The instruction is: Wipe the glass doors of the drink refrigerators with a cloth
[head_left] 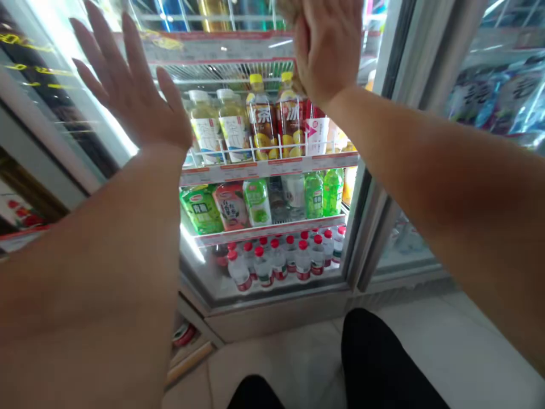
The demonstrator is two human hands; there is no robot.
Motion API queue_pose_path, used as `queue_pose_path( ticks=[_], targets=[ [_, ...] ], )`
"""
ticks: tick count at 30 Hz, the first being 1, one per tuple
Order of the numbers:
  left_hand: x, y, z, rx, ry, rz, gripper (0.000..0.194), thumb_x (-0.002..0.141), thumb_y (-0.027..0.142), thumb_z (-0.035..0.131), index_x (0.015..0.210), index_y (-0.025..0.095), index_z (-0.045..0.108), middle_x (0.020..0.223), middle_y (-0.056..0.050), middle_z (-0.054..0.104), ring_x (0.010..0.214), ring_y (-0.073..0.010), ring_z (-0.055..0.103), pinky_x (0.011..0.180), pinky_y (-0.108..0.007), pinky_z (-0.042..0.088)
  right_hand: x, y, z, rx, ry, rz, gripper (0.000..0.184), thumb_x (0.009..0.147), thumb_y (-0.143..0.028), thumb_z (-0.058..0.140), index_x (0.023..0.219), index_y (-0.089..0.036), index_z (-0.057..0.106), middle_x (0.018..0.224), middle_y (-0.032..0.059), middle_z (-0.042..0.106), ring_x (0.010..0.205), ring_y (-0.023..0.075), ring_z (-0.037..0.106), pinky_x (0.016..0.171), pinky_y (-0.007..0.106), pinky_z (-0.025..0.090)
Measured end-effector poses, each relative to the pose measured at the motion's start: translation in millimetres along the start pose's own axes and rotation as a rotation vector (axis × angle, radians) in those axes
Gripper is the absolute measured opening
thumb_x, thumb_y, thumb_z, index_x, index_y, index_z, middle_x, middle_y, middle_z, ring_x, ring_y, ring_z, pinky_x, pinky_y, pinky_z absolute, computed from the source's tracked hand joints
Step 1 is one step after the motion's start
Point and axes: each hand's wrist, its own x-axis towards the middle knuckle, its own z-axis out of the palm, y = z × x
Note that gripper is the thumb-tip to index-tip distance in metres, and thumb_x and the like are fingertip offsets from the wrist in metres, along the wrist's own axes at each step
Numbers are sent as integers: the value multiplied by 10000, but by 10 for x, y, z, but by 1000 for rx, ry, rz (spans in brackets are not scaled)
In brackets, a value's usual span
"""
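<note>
My left hand [130, 94] is raised at the upper left with its fingers spread, holding nothing, in front of the lit inner side of a drinks fridge. My right hand [326, 48] is up at the top, near a shelf's front strip, with its fingertips cut off by the frame's edge. Under its palm a brownish cloth [289, 8] peeks out; most of it is hidden. Between my hands, bottles of tea with yellow caps [292, 116] and pale bottles with white caps [234, 125] stand behind a wire guard on a shelf [268, 168].
Lower down, a shelf [272, 232] holds green and pink drink bottles. Several red-capped water bottles [264, 267] fill the fridge floor. A metal door frame [430, 62] runs along the right, with more bottles behind glass. My knees [374, 358] show above the tiled floor [306, 363].
</note>
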Motion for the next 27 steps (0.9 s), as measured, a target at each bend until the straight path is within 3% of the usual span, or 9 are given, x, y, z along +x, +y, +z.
queue_pose_path(
  ticks=[2,4,9,12,14,18,20,24,27],
  targets=[
    [0,-3,-15,-158,-19,-10,640,1036,516,183,1595,206,224,1701,68,135,1488,-93,-249,1192,-276,-216,13,-33,28,-83,119,337,583,931,-261,368,1446,-46,535,1442,75,577,1477,307,342,1219,440,178],
    [-5,-2,-27,-248,-25,4,656,1029,536,190,1591,199,217,1699,94,111,1470,-109,-302,1210,-300,-215,-8,-45,47,-99,117,363,585,942,-259,394,1456,-4,510,1471,116,546,1484,317,333,1230,429,177],
    [-11,19,-51,-82,-8,14,588,1069,467,172,1597,209,197,1694,93,137,1473,-46,-283,1182,-233,-215,-127,-50,53,-1,-218,-506,622,958,-283,386,1556,-111,381,1614,68,366,1500,362,260,1242,536,117],
    [-1,34,-65,29,-42,-3,564,1082,446,165,1610,249,168,1690,103,134,1528,-31,-118,1132,-155,-232,-201,-106,29,-20,-335,-669,631,966,-282,384,1576,-124,337,1635,61,337,1508,374,242,1247,586,135],
    [3,43,-69,8,-52,-9,579,1073,473,167,1614,266,178,1693,107,136,1550,-64,-59,1125,-138,-246,-233,-146,38,-82,-267,-479,597,979,-240,356,1569,-142,363,1631,47,359,1519,330,270,1264,583,142],
    [-9,60,-68,-301,-10,-59,700,997,626,234,1596,265,277,1693,137,151,1540,-151,-196,1222,-208,-196,-221,-144,158,-186,32,204,583,963,-202,356,1539,-135,414,1612,38,406,1514,260,326,1277,559,169],
    [-22,62,-77,-415,-11,-80,763,948,688,274,1586,271,315,1685,164,154,1537,-190,-220,1265,-270,-160,-205,-119,207,-212,72,306,627,930,-197,340,1546,-93,391,1618,52,394,1521,279,313,1277,572,172],
    [-31,29,-86,-274,-50,-41,714,959,642,183,1613,358,227,1668,239,85,1580,-203,-2,1278,-299,-133,-254,-149,149,-100,-86,-178,657,885,-260,268,1507,-212,472,1606,-44,410,1533,220,294,1302,452,164],
    [-3,-30,-45,-179,-59,-53,694,970,605,165,1621,369,188,1672,236,52,1578,-178,1,1269,-299,-125,-323,-215,78,112,-221,-511,676,895,-350,119,1381,-298,586,1560,-111,458,1519,216,289,1249,475,238]
  ],
)
